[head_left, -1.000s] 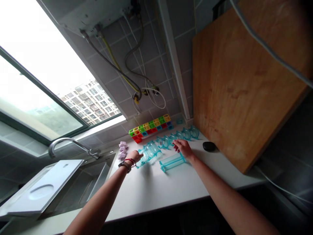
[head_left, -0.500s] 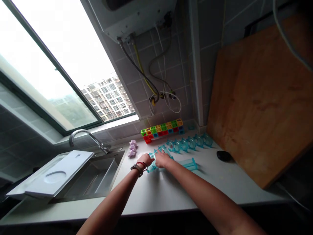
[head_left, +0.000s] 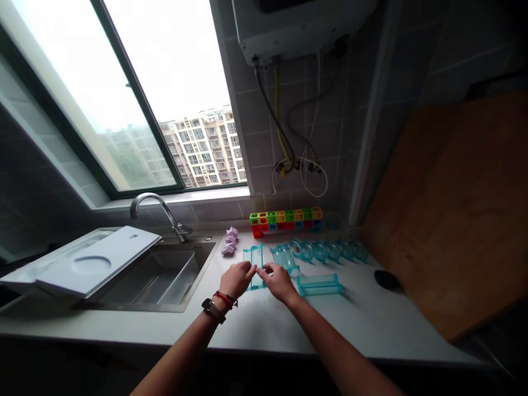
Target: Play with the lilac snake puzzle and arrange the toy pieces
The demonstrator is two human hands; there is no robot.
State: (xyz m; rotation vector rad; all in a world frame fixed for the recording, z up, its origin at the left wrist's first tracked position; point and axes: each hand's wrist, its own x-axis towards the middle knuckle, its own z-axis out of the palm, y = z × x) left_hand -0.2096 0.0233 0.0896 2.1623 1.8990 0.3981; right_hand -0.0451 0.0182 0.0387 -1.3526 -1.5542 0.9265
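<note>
Both hands meet over a translucent blue plastic frame [head_left: 257, 254] with crossbars, on the white counter. My left hand [head_left: 236, 279], with a watch and a red bracelet at the wrist, pinches at the frame's middle. From the other side my right hand [head_left: 279, 281] has its thumb and fingers closed near the same spot. The fingers cover part of the frame. Just right of it lies a curved translucent blue piece [head_left: 284, 258]. Nearer the right forearm is a long blue plastic piece [head_left: 319, 285] with end posts.
Behind stands a row of coloured cube blocks [head_left: 286, 218], with ring-shaped blue pieces [head_left: 330, 251] before it. Pink pieces [head_left: 231, 241] lie by the sink [head_left: 165, 280]. A black mouse-like object [head_left: 386, 279] is right, near a wooden board [head_left: 449, 220]. A white panel [head_left: 99, 261] overlaps the sink.
The view has swung and levelled. My hands have drawn slightly nearer to me, uncovering the far part of the frame and the curved piece beside it.
</note>
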